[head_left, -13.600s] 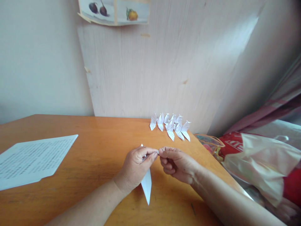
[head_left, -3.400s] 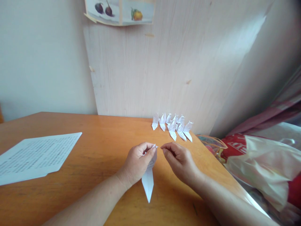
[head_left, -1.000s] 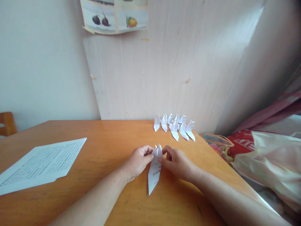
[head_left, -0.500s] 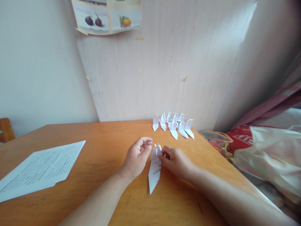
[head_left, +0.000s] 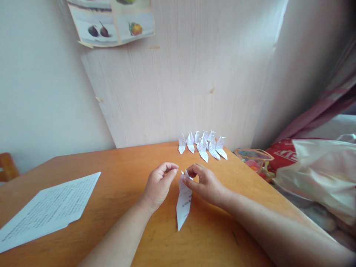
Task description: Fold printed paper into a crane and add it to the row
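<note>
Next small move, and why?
I'd bring the left hand in to steady the left edge of the folded paper. Only the right hand seems to grip it, at the upper end, off to one side; the left hand is close by but apart from the paper, with nothing visible in it.

Fruit pictures (head_left: pixel 111 26) hang over a brown wooden table (head_left: pixel 119 178), with bags crowding its right side.

Two dark fruits and a yellow one appear on the sheet, fixed to a pale wood-grain panel (head_left: pixel 172 81) beside a plain wall (head_left: pixel 36 81); its lower left corner juts out. At far left, part of what looks like a wooden chair (head_left: pixel 7 167) shows; at right, an orange-rimmed container (head_left: pixel 254 155), a red bag (head_left: pixel 283 150) with white lettering, a pale plastic bag (head_left: pixel 317 167) and a purplish curtain (head_left: pixel 314 107).
</note>
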A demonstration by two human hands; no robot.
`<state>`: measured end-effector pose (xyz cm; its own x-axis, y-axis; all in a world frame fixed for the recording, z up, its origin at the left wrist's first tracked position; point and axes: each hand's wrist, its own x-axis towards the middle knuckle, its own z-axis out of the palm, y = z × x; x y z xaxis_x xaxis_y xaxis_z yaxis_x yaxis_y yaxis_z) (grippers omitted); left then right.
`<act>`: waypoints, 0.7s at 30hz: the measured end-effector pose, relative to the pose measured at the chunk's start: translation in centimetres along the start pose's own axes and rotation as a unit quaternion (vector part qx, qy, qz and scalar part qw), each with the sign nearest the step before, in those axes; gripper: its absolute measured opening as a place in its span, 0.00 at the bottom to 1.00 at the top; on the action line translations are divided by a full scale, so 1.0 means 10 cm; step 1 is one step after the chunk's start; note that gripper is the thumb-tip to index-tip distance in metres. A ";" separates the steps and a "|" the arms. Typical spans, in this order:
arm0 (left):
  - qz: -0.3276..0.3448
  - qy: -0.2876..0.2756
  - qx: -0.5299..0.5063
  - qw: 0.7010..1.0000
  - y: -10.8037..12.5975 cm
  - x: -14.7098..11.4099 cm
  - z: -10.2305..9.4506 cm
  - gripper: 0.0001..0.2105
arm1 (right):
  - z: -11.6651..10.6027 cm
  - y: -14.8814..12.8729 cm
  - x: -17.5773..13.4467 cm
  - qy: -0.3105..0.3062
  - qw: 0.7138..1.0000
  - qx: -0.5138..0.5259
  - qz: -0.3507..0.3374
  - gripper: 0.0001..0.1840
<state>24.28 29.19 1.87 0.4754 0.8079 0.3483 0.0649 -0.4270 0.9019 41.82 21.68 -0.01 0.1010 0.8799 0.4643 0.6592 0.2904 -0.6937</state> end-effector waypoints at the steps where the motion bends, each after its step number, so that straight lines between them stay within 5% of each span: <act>1: -0.001 -0.002 -0.001 1.000 0.01 0.00 0.00 0.09 | 0.01 0.00 0.00 0.001 1.000 0.009 -0.003 0.06; 8: 0.029 -0.018 0.049 0.998 0.06 -0.02 -0.01 0.07 | 0.08 0.00 0.00 -0.001 0.999 0.027 -0.022 0.06; 15: 0.134 -0.036 0.160 0.977 0.15 -0.02 -0.08 0.04 | 0.08 -0.04 -0.02 0.008 0.999 0.015 -0.045 0.06; 21: 0.142 -0.036 0.176 0.973 0.17 -0.01 -0.10 0.04 | 0.08 -0.06 -0.04 0.003 0.999 -0.005 -0.054 0.06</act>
<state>23.50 28.75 3.62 0.5772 0.6116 0.5411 0.2131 -0.7525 0.6232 40.77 21.46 -0.19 0.0330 0.8412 0.5397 0.6737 0.3801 -0.6337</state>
